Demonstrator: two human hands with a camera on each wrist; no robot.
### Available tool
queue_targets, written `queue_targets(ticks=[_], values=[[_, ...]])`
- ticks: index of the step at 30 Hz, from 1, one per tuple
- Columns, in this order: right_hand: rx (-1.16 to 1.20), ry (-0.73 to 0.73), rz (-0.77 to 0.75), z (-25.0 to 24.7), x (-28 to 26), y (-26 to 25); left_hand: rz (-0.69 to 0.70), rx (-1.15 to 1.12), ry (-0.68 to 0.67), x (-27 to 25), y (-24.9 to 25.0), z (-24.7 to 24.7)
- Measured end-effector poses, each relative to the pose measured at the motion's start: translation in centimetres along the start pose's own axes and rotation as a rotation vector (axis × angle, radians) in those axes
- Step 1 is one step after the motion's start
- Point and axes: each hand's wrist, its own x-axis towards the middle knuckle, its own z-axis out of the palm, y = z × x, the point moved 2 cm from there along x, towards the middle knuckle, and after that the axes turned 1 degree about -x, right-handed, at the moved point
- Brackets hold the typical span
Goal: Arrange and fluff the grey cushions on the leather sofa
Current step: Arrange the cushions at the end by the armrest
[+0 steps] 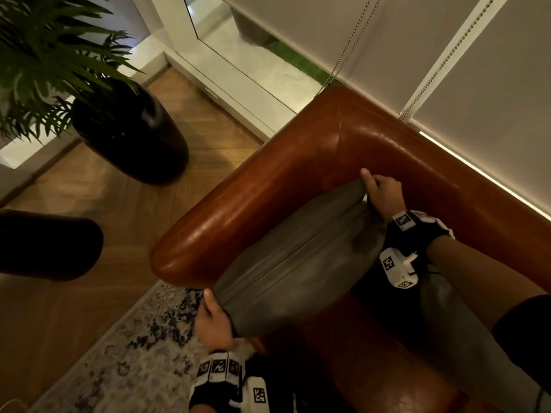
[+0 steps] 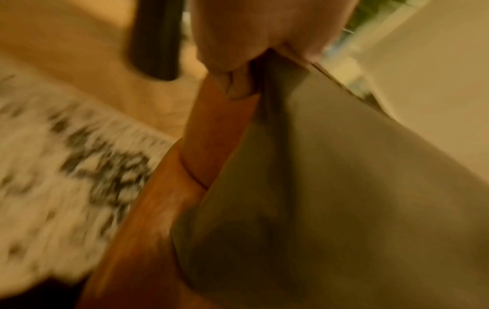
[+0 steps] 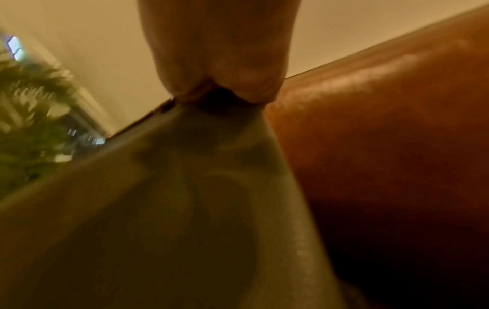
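A grey cushion [image 1: 298,260] with a zipper seam along its top edge is held up against the arm of the brown leather sofa [image 1: 268,186]. My left hand [image 1: 213,318] grips its near lower corner; in the left wrist view the fingers [image 2: 232,83] pinch the grey cushion [image 2: 344,198] fabric. My right hand [image 1: 380,192] grips the far upper corner by the zipper pull; the right wrist view shows the fingers [image 3: 246,83] closed on the bunched grey cushion [image 3: 185,198] corner. A second grey cushion [image 1: 453,332] lies under my right forearm on the seat.
A dark tall plant pot [image 1: 131,132] with green fronds stands on the wooden floor left of the sofa. A dark rounded object [image 1: 47,245] sits at the left edge. A patterned rug [image 1: 125,347] lies in front. Roller blinds [image 1: 447,55] hang behind the sofa back.
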Motion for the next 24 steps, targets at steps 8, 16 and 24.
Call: queue_targets(ticks=[8, 16, 24], values=[[-0.380, 0.169, -0.132, 4.5, -2.7, -0.8, -0.117, 0.114, -0.040, -0.2, 0.4, 2.1], [-0.604, -0.511, -1.014, 16.1, -15.4, -2.2, -0.096, 0.144, -0.027, -0.1, -0.2, 2.7], [-0.812, -0.270, -0.415, 5.2, -3.9, 5.7, -0.046, 0.148, -0.098, -0.4, -0.5, 3.3]])
